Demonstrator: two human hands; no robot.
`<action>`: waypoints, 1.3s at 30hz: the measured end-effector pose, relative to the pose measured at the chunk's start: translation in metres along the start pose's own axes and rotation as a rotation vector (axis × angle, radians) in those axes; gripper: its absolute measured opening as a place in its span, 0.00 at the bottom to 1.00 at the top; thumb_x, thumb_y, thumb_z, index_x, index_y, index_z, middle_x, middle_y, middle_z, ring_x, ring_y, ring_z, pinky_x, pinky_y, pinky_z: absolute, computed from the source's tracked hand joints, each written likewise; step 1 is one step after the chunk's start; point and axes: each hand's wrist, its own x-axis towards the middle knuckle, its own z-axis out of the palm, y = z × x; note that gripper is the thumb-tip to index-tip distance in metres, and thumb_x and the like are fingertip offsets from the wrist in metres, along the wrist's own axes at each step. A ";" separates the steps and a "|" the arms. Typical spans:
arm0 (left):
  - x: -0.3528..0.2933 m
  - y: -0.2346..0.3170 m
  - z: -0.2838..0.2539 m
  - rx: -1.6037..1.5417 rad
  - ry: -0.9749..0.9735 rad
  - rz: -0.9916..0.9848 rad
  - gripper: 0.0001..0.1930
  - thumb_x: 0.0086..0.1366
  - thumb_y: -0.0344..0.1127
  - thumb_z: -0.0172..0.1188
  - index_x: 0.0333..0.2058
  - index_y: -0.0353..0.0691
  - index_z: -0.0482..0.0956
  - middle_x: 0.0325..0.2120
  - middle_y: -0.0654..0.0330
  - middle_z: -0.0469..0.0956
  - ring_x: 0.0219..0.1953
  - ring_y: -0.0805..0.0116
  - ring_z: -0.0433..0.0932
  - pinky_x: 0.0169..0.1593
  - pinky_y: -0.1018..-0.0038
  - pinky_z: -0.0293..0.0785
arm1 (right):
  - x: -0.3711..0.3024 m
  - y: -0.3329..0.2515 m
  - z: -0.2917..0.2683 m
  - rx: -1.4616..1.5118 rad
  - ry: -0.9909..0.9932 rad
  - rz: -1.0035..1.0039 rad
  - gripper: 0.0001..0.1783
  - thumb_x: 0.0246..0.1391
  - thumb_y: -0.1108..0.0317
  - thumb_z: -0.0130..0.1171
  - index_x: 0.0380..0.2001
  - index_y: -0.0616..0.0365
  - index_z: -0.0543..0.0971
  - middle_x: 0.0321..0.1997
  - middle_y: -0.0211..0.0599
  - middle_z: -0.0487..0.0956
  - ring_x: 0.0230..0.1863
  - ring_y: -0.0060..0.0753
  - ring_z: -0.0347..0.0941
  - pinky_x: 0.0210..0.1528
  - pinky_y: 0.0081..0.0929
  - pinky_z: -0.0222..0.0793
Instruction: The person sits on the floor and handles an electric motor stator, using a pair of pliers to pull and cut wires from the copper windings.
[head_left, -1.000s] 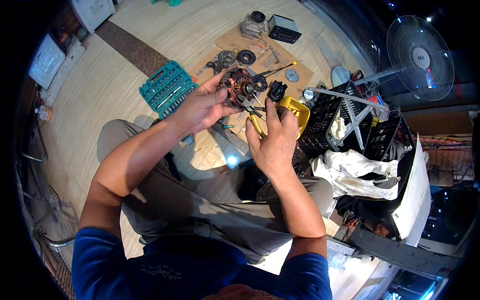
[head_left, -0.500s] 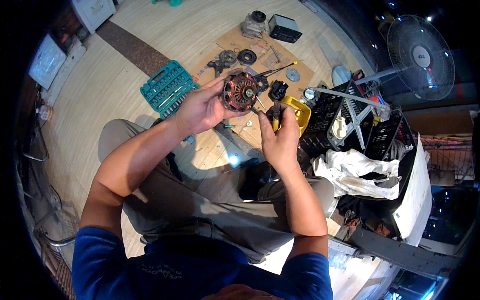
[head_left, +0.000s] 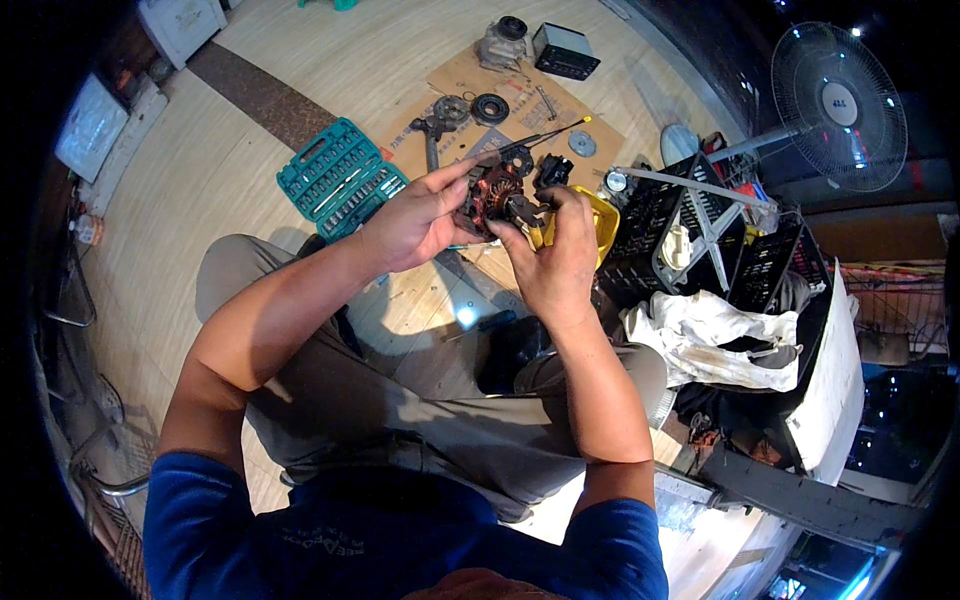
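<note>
My left hand (head_left: 408, 226) is closed around a round, dark motor part with copper windings (head_left: 486, 200), held up over the floor between my knees. In my right hand (head_left: 556, 262) is a pair of pliers (head_left: 528, 210) with black and yellow on it. The pliers' jaws are at the shaft end in the middle of the motor part; whether they grip it I cannot tell. My fingers hide much of the handles. Just behind my right hand stands a yellow container (head_left: 603, 222), with a black part (head_left: 553, 171) beside it.
Flattened cardboard (head_left: 610, 125) carries a hammer (head_left: 431, 140), a black ring-shaped part (head_left: 490, 109), a grey disc (head_left: 582, 144) and a long yellow-tipped rod (head_left: 560, 131). A teal socket set (head_left: 340, 175) lies open at left. Black crates (head_left: 640, 240), a white cloth (head_left: 700, 340) and a fan (head_left: 838, 105) stand right.
My right hand has moved left and brought the pliers up to the middle of the motor part. The motor part has turned to face more to the right in my left hand.
</note>
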 end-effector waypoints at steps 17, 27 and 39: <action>-0.001 0.000 0.003 -0.069 0.015 -0.046 0.27 0.73 0.41 0.42 0.65 0.35 0.50 0.60 0.49 0.63 0.60 0.56 0.68 0.60 0.56 0.69 | -0.003 -0.004 0.002 0.117 -0.074 0.135 0.32 0.38 0.68 0.74 0.45 0.67 0.69 0.42 0.53 0.72 0.43 0.56 0.70 0.45 0.42 0.68; 0.000 0.002 0.001 -0.077 -0.002 -0.045 0.27 0.73 0.40 0.41 0.66 0.36 0.50 0.61 0.50 0.62 0.61 0.56 0.67 0.61 0.54 0.67 | -0.005 0.000 0.006 0.132 -0.090 0.133 0.30 0.41 0.67 0.72 0.45 0.67 0.69 0.43 0.54 0.71 0.45 0.56 0.70 0.47 0.41 0.68; -0.001 0.002 0.000 -0.053 -0.027 -0.034 0.28 0.73 0.39 0.43 0.66 0.35 0.49 0.62 0.49 0.61 0.62 0.56 0.66 0.62 0.53 0.67 | -0.006 -0.001 0.005 0.153 -0.054 0.112 0.28 0.42 0.67 0.72 0.44 0.67 0.70 0.43 0.51 0.72 0.44 0.52 0.71 0.46 0.37 0.69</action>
